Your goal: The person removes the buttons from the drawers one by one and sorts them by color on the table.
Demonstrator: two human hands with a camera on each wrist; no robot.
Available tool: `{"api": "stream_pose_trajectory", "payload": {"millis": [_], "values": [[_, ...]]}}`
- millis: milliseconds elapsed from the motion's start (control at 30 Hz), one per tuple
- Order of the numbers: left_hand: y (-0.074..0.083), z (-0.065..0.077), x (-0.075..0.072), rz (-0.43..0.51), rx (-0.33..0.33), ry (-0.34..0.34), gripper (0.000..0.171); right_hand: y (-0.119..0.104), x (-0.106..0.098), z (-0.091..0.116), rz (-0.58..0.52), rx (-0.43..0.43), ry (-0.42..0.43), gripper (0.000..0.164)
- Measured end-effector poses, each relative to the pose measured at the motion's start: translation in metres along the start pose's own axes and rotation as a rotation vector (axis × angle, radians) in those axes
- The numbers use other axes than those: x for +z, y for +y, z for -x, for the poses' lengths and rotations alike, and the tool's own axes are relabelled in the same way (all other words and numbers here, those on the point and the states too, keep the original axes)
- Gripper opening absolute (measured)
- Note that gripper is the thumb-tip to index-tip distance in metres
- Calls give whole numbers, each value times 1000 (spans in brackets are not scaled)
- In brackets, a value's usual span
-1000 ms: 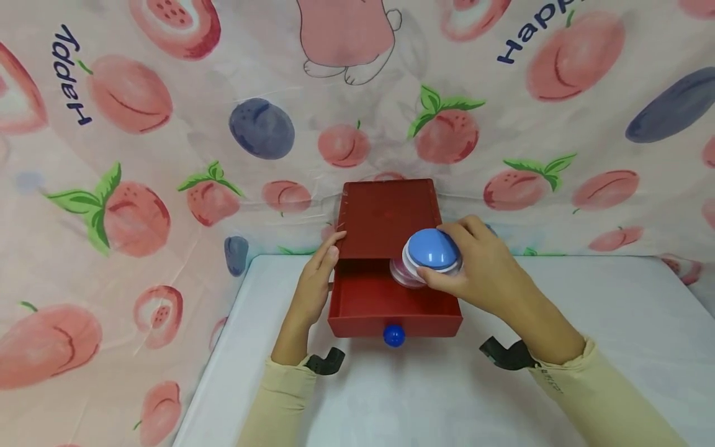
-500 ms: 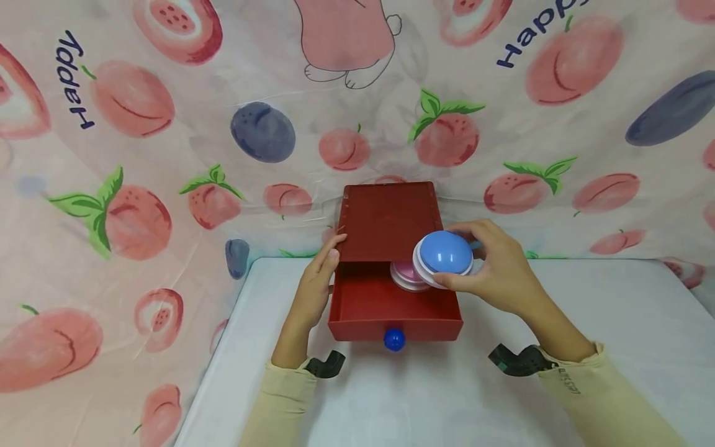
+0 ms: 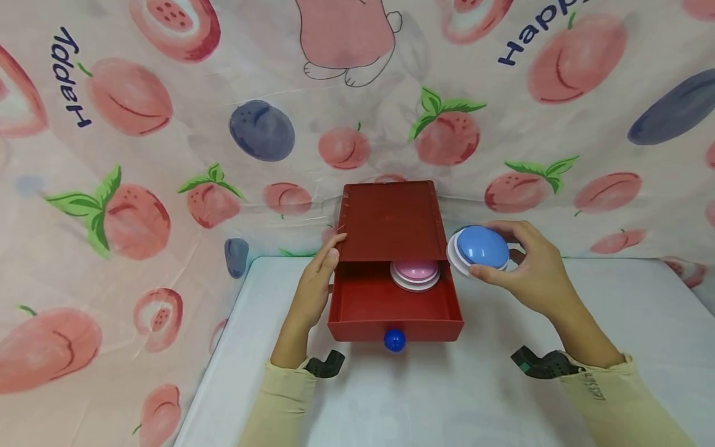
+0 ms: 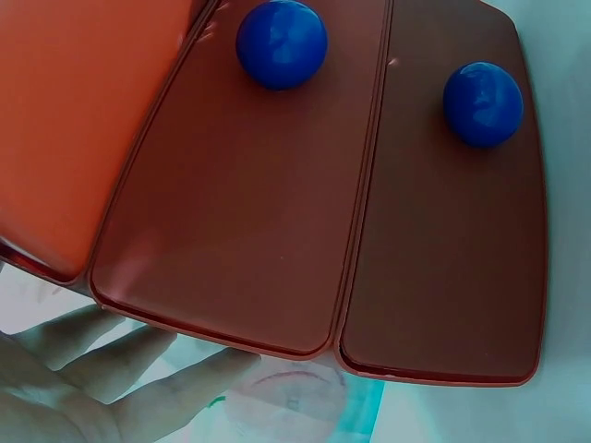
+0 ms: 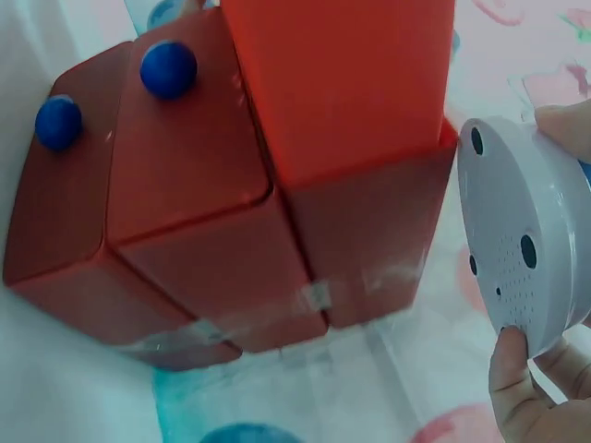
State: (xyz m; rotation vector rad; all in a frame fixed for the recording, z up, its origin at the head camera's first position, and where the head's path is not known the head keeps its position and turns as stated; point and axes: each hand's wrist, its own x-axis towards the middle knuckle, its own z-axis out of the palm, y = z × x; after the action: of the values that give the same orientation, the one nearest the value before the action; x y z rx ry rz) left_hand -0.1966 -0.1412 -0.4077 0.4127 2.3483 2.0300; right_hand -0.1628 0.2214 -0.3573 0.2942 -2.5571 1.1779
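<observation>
My right hand [image 3: 530, 267] holds a blue-topped push button [image 3: 483, 246] with a round white base, thumb at the near side and fingers at the far side. The button is in the air just right of the red drawer cabinet [image 3: 388, 220]. Small holes mark its white underside [image 5: 522, 231] in the right wrist view. A pink push button [image 3: 416, 273] sits in the pulled-out top drawer [image 3: 363, 301], at the back right, partly under the cabinet's top. My left hand [image 3: 313, 288] rests against the cabinet's left side, fingers extended.
Lower drawers with blue knobs [image 4: 483, 103] show closed in the left wrist view. The open drawer's blue knob [image 3: 395, 340] faces me. A white table [image 3: 391, 397] carries the cabinet. Behind stands a fruit-patterned cloth [image 3: 357, 105].
My right hand has carried the blue button rightward, from over the drawer to beside the cabinet. More of the pink button now shows. The left hand has stayed in place.
</observation>
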Motion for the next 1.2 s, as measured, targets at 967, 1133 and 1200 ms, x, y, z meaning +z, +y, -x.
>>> {"api": "stream_pose_trajectory", "payload": {"millis": [967,1133,1200], "values": [[-2,1,-1,11,2,1,42,112,55,22,92,170,-129,82],[-2,0,-1,5,-1,7,42,125,61,22,98,210,-189,84],[-1,0,0,2,-1,6,42,131,63,22,98,229,-210,86]]}}
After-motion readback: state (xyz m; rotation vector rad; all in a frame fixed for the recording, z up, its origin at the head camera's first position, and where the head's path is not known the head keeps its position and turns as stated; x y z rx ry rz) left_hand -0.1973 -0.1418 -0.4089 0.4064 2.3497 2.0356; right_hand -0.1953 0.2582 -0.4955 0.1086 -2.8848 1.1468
